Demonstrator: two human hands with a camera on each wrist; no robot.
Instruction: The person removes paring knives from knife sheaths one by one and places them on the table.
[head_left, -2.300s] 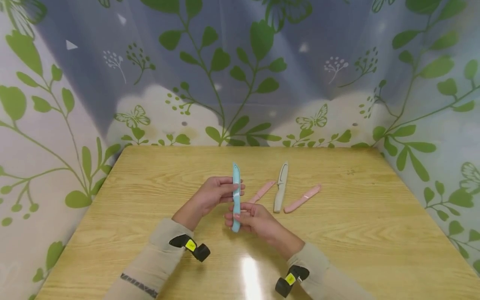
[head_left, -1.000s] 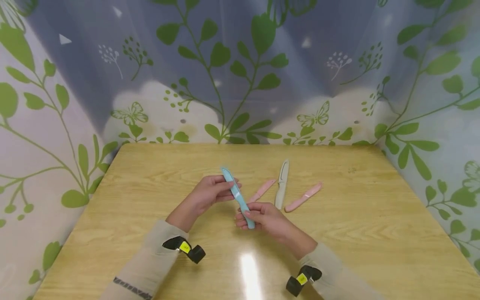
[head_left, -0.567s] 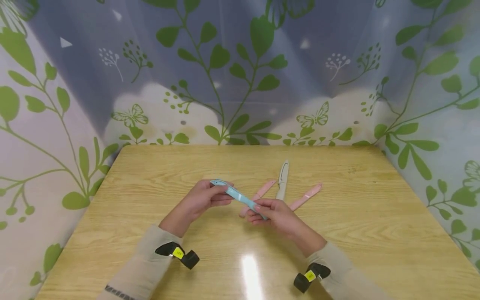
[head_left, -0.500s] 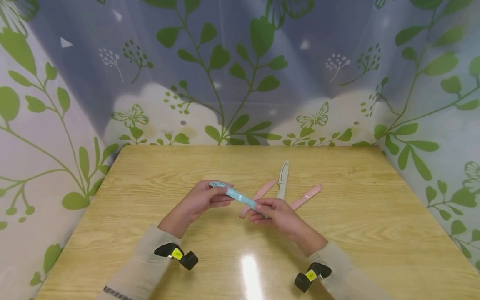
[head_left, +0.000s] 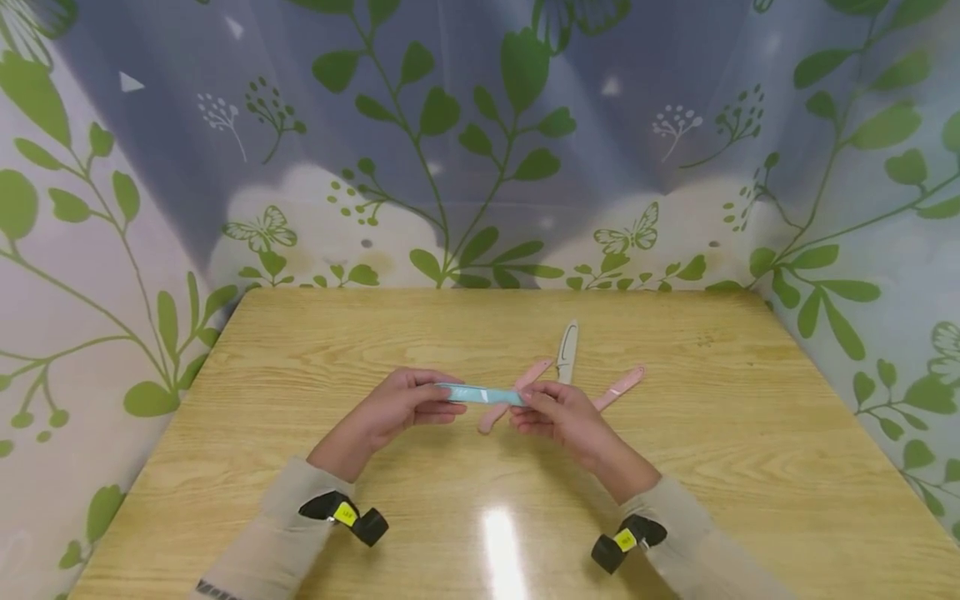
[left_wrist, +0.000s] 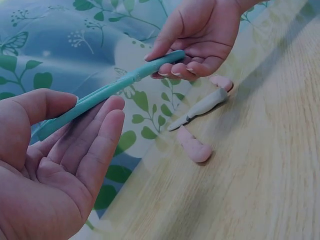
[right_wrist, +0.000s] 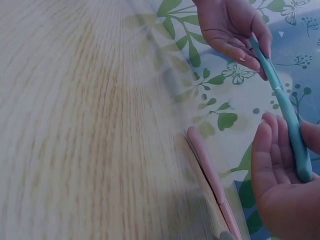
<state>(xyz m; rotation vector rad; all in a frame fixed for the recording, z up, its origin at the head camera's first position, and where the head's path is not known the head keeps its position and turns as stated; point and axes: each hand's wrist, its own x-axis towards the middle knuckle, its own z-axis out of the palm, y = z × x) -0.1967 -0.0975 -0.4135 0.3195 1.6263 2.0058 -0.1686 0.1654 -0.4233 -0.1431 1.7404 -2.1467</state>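
Note:
A light blue sheathed knife (head_left: 483,395) is held level above the table between both hands. My left hand (head_left: 401,406) pinches its sheathed blade end, thumb on one side and fingers on the other. At the handle end, my right hand (head_left: 562,418) grips with thumb and fingers. In the left wrist view the knife (left_wrist: 107,92) slants from the near left hand (left_wrist: 55,165) up to the right hand (left_wrist: 200,37). From the right wrist view, the handle (right_wrist: 295,137) lies against the right hand's fingers (right_wrist: 274,155).
On the wooden table (head_left: 360,325) beyond the hands lie two pink knives, one (head_left: 534,372) partly behind the blue knife and another (head_left: 621,385) further right. Between them is a beige knife (head_left: 567,350), its handle hidden by the right hand. Leaf-patterned cloth (head_left: 480,150) surrounds the table.
The blue knife has turned from upright to level, its blade end swinging left and down and its handle right and up. The hands have moved apart, both still holding it.

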